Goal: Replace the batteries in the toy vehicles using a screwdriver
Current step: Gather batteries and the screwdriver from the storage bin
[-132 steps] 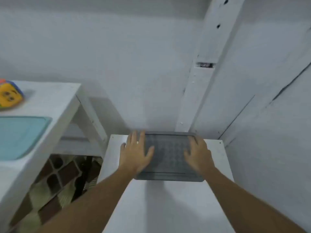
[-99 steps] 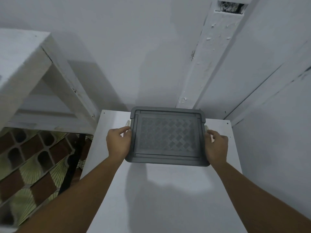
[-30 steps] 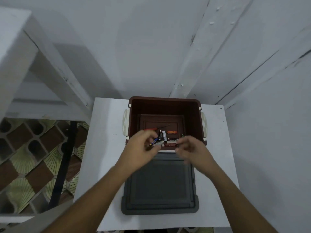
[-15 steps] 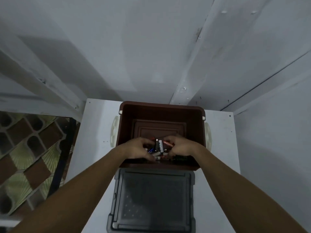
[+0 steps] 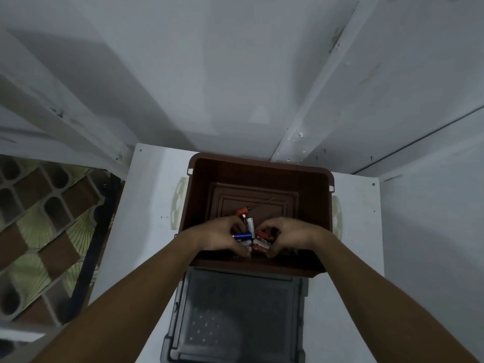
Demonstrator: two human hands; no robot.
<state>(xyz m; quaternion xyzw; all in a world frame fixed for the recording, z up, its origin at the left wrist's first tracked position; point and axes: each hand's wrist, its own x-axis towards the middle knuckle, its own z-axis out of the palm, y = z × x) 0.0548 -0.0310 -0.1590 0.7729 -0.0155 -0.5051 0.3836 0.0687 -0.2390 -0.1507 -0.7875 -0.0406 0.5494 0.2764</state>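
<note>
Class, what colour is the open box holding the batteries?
The box is reddish brown; head view.

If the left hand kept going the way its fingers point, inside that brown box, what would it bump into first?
The loose batteries heaped at the fingertips of the left hand, which seems to touch them; past them, likely the right hand. Depth is unclear.

The box point(image 5: 262, 176) sits at the far edge of the table point(image 5: 146, 231), close to the wall point(image 5: 235, 74). Its lid point(image 5: 235, 323) lies flat in front of it, toward the near edge (the box's near side hides where they meet). Inside, the batteries point(image 5: 250, 226) are heaped by the near side, with the screwdriver point(image 5: 242, 212) just behind them. The left hand point(image 5: 220, 237) is at the heap's left and the right hand point(image 5: 290, 235) at its right, fingers curled round batteries.
</note>
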